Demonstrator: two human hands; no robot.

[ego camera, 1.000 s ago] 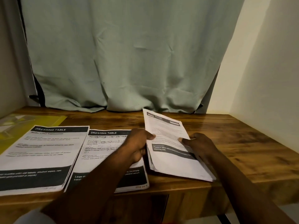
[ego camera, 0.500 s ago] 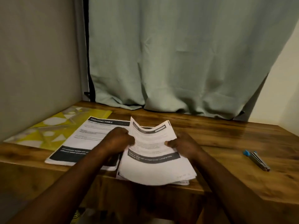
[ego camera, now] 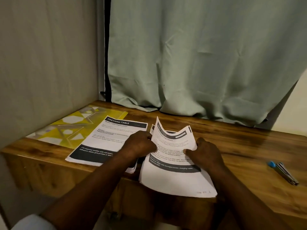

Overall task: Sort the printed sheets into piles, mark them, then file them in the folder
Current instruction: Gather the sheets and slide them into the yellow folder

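Observation:
A stack of printed sheets (ego camera: 172, 178) with dark bands hangs partly over the desk's front edge, its top end curled up. My left hand (ego camera: 139, 144) pinches its left edge and my right hand (ego camera: 205, 153) grips its right edge. To the left lies a flat pile headed "DRESSING TABLE" (ego camera: 106, 138); a second pile beside it is mostly hidden under my left forearm. A yellow patterned folder (ego camera: 69, 127) lies at the far left against the wall.
A blue-tipped marker (ego camera: 282, 172) lies on the wooden desk (ego camera: 249, 146) to the right. A pale green curtain (ego camera: 199, 63) hangs behind the desk and a wall closes the left side.
The view swung left and now takes in the folder and marker. The stack shifted toward the front edge, and its top bent up between both hands.

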